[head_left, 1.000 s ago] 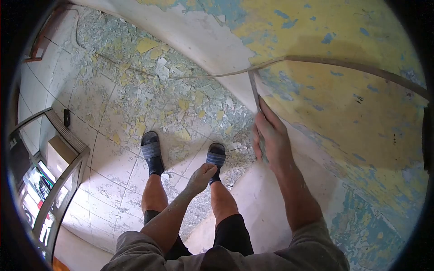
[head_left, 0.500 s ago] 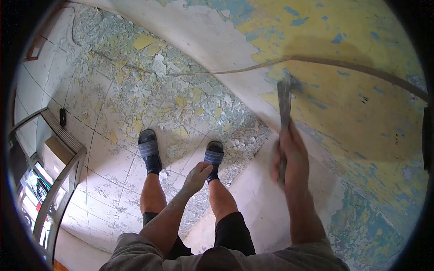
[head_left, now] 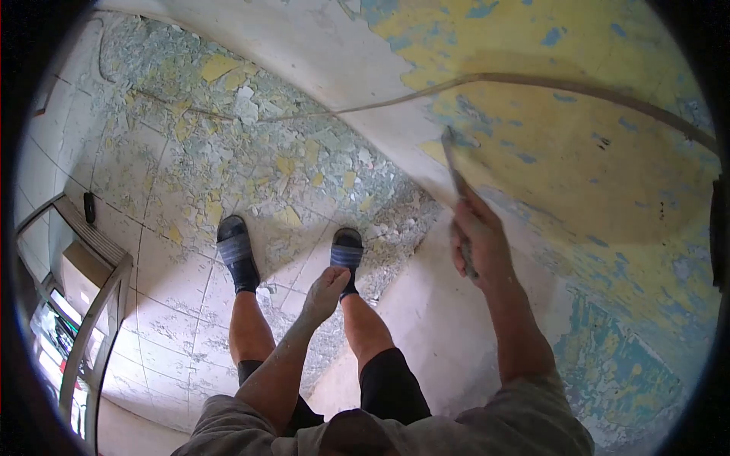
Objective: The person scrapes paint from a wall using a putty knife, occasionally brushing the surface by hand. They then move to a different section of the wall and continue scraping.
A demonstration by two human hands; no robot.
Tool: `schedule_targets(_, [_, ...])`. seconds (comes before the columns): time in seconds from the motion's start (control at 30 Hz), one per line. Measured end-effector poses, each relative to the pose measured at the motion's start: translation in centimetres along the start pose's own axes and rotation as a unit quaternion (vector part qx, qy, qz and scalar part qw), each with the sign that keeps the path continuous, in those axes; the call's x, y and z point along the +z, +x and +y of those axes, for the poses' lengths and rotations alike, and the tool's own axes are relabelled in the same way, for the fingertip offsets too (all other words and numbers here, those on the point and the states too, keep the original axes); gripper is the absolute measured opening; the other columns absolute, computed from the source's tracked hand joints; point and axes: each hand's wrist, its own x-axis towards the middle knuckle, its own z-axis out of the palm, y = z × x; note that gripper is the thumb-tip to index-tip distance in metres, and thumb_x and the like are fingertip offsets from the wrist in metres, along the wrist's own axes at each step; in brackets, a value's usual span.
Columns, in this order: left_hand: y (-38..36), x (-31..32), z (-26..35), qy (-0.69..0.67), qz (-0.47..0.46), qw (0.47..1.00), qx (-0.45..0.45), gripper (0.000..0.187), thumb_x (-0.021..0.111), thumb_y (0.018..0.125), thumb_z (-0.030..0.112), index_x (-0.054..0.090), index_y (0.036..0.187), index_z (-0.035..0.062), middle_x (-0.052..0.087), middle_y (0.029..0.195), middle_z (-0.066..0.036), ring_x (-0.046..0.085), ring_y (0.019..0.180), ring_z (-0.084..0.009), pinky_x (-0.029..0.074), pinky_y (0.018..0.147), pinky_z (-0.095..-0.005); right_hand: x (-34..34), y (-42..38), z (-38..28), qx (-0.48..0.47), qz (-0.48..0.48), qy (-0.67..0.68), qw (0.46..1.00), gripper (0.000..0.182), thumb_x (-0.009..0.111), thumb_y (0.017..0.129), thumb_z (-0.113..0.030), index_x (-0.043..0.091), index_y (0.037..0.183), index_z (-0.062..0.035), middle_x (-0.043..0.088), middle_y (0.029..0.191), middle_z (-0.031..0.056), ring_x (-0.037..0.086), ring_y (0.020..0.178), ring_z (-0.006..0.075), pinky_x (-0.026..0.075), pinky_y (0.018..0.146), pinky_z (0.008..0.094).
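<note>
My right hand (head_left: 477, 239) grips a metal scraper (head_left: 454, 167). Its blade tip touches the wall (head_left: 578, 152) where yellow paint meets bare plaster. The wall carries peeling yellow and blue-green paint. My left hand (head_left: 325, 289) hangs loosely curled beside my right leg and holds nothing. Below me my two feet stand in dark slide sandals, the left sandal (head_left: 236, 254) and the right sandal (head_left: 347, 254), on the tiled floor.
Flakes of scraped paint (head_left: 251, 144) litter the tiled floor (head_left: 175, 281) along the wall's foot. A thin cable (head_left: 532, 80) runs across the wall and down to the floor. A metal-framed glass door (head_left: 84, 304) stands at the left, with a small dark object (head_left: 89, 207) beside it.
My right hand swung the scraper from low on the wall up to the yellow paint, then drew it back slightly down and left. My left hand barely moved.
</note>
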Motion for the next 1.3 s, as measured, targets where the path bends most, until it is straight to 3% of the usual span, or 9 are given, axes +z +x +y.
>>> schedule_targets(0.2, [-1.0, -0.8, 0.8, 0.009, -0.001, 1.0, -0.008, 0.035, 0.058, 0.1, 0.029, 0.061, 0.117, -0.0011, 0.066, 0.103, -0.009, 0.061, 0.097, -0.0148, 0.047, 0.087, -0.0301, -2.3, -3.3, 1.2, 0.01, -0.022, 0.017, 1.0, 0.056, 0.049, 0.103, -0.027, 0.033, 0.153, -0.0083, 0.046, 0.067, 0.0005, 0.038, 0.038, 0.0087, 0.034, 0.033, 0.0243])
schedule_targets(0.43, [-0.7, -0.8, 1.5, 0.05, 0.004, 0.999, 0.006, 0.035, 0.058, 0.099, 0.028, 0.061, 0.117, -0.0016, 0.067, 0.104, -0.01, 0.061, 0.098, -0.0154, 0.048, 0.087, -0.0304, 3.3, 8.4, 3.4, -0.061, -0.097, -0.103, 0.988, 0.054, 0.045, 0.104, -0.027, 0.034, 0.152, -0.0043, 0.044, 0.065, -0.0005, 0.04, 0.046, 0.0065, 0.033, 0.034, 0.0234])
schedule_targets(0.53, [-1.1, -1.0, 1.9, 0.004, 0.017, 1.0, -0.001, 0.035, 0.058, 0.099, 0.028, 0.061, 0.116, -0.0023, 0.067, 0.104, -0.011, 0.062, 0.099, -0.0163, 0.048, 0.088, -0.031, 1.7, 1.9, 3.7, -0.049, -0.077, -0.035, 0.995, 0.055, 0.048, 0.103, -0.027, 0.034, 0.152, -0.0046, 0.045, 0.069, -0.0012, 0.038, 0.045, 0.0067, 0.034, 0.034, 0.0234])
schedule_targets(0.63, [-0.4, -1.0, 0.6, 0.011, 0.017, 1.0, 0.012, 0.035, 0.058, 0.099, 0.028, 0.061, 0.117, -0.0024, 0.067, 0.105, -0.011, 0.062, 0.099, -0.0168, 0.048, 0.089, -0.0314, 1.1, 1.5, 3.5, -0.061, -0.007, -0.018, 0.998, 0.051, 0.049, 0.104, -0.022, 0.037, 0.151, -0.0065, 0.045, 0.067, -0.0028, 0.037, 0.041, 0.0058, 0.035, 0.036, 0.0227])
schedule_targets(0.8, [-1.6, -0.2, 1.1, 0.02, 0.012, 1.0, -0.007, 0.035, 0.058, 0.099, 0.028, 0.061, 0.117, -0.0019, 0.067, 0.104, -0.011, 0.062, 0.099, -0.017, 0.048, 0.088, -0.0317, 0.2, 3.6, 4.5, -0.073, -0.025, -0.101, 0.992, 0.052, 0.044, 0.105, -0.022, 0.033, 0.153, -0.0053, 0.047, 0.064, 0.0, 0.038, 0.039, 0.0069, 0.033, 0.033, 0.0227])
schedule_targets(0.9, [-1.0, -0.4, 1.5, 0.049, 0.009, 0.999, -0.013, 0.036, 0.058, 0.099, 0.03, 0.061, 0.117, -0.0017, 0.067, 0.105, -0.011, 0.062, 0.099, -0.0172, 0.048, 0.089, -0.0318, -1.6, -0.9, 3.4, -0.015, -0.047, 0.021, 0.999, 0.05, 0.043, 0.105, -0.025, 0.038, 0.15, -0.0036, 0.045, 0.063, -0.0014, 0.039, 0.042, 0.0074, 0.034, 0.032, 0.0205])
schedule_targets(1.03, [-0.7, -0.3, 1.9, 0.01, -0.001, 1.0, 0.002, 0.038, 0.059, 0.099, 0.033, 0.061, 0.117, -0.0008, 0.067, 0.105, -0.011, 0.062, 0.1, -0.0175, 0.048, 0.089, -0.032, 0.8, 6.8, 2.7, -0.062, -0.047, -0.007, 0.997, 0.05, 0.049, 0.103, -0.024, 0.042, 0.148, -0.0055, 0.047, 0.063, -0.0001, 0.041, 0.04, 0.009, 0.034, 0.035, 0.0248])
schedule_targets(1.1, [0.1, 0.0, 0.9, 0.025, 0.004, 1.0, 0.011, 0.038, 0.058, 0.099, 0.033, 0.061, 0.117, -0.0007, 0.067, 0.105, -0.011, 0.062, 0.1, -0.0171, 0.048, 0.089, -0.0318, 4.1, 11.9, 3.4, -0.052, -0.141, -0.017, 0.989, 0.051, 0.055, 0.099, -0.021, 0.044, 0.146, -0.0032, 0.048, 0.068, 0.0005, 0.043, 0.044, 0.0099, 0.035, 0.035, 0.0272])
schedule_targets(1.3, [-0.7, 0.0, 1.5, 0.024, 0.01, 1.0, 0.006, 0.035, 0.058, 0.1, 0.03, 0.061, 0.115, -0.0013, 0.067, 0.105, -0.011, 0.062, 0.099, -0.0163, 0.048, 0.088, -0.0313, 5.3, 9.0, 4.4, -0.092, -0.16, 0.094, 0.978, 0.058, 0.06, 0.09, -0.014, 0.04, 0.143, -0.0013, 0.055, 0.08, 0.0063, 0.046, 0.046, 0.0117, 0.035, 0.036, 0.0273])
